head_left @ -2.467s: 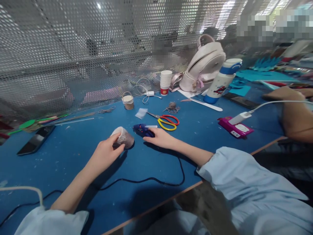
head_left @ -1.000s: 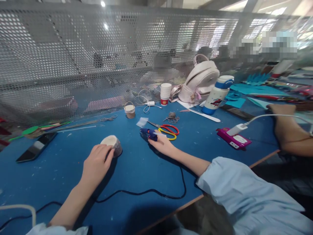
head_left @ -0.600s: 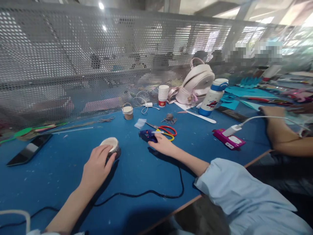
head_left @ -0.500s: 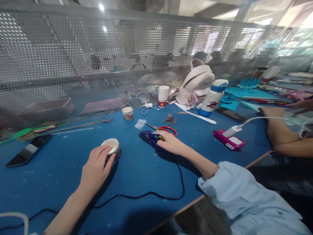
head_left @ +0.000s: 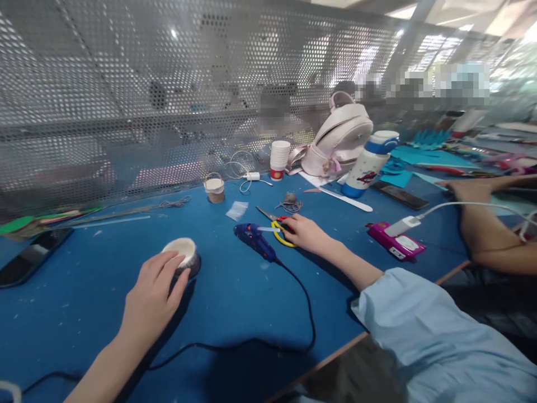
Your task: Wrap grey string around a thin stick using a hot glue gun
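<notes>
My left hand [head_left: 155, 291] curves its fingers and thumb around a small paper cup [head_left: 181, 246] with a white rim and a dark lower side, standing on the blue table. My right hand [head_left: 308, 234] is closed at the red and yellow handles of a pair of scissors [head_left: 282, 234], whose blades lie on the table pointing to the back left; its fingertips are partly hidden. Just left of the scissors lies a blue glue gun [head_left: 255, 242], a pale glue stick jutting from its rear and a black cord running toward me.
A small cup with a handle [head_left: 215, 191], a plastic packet [head_left: 237, 210], grey string [head_left: 290, 202] and stacked paper cups [head_left: 279, 159] stand or lie farther back. Rightward are a water bottle [head_left: 369, 165], a backpack [head_left: 339, 140], a purple power strip [head_left: 396, 242] and another person's arm [head_left: 478, 224].
My right hand has left the glue gun, which now lies on the table, and has moved slightly right onto the scissors' handles. My left hand stays at the cup. The view has shifted slightly.
</notes>
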`<state>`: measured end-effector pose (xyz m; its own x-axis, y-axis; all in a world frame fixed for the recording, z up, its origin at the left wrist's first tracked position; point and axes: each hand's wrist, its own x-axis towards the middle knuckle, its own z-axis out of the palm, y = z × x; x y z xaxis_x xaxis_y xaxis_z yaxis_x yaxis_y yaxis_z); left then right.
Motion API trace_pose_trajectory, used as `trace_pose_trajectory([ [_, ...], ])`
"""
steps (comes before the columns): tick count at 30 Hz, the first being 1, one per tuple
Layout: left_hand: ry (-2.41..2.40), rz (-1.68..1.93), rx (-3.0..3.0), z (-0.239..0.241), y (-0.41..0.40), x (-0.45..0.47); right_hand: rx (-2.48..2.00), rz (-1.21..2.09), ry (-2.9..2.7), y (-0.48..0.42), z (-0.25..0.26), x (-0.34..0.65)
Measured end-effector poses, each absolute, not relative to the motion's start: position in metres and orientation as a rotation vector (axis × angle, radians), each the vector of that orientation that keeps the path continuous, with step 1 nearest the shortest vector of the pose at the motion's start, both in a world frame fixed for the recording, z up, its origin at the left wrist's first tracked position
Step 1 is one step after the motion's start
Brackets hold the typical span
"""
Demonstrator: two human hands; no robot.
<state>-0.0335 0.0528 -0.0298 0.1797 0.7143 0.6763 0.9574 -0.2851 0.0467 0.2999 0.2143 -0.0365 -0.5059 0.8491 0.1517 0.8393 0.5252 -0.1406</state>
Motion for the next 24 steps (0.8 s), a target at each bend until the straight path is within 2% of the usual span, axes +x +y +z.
trace_pose_trajectory([
  [4, -1.577, -0.832, -2.085, -0.029, 0.051, -0.031, -1.573, 0.022, -2.514, 0.204, -0.026, 0.308],
  [7, -1.56, -0.831, -2.09, -0.028, 0.05, -0.029, -1.478, 0.056, -2.453, 0.193, -0.015, 0.301],
  [12, -1.465, -0.868, -2.036, -0.021, 0.047, -0.029, -1.148, 0.638, -2.388, 0.179, -0.015, 0.265],
  [14, -1.415, -0.897, -2.03, -0.018, 0.044, -0.029, -1.122, 0.712, -2.326, 0.177, -0.023, 0.25],
  [24, -1.254, -0.941, -2.268, -0.022, 0.025, -0.02, -1.253, 0.431, -2.182, 0.192, -0.048, 0.246],
])
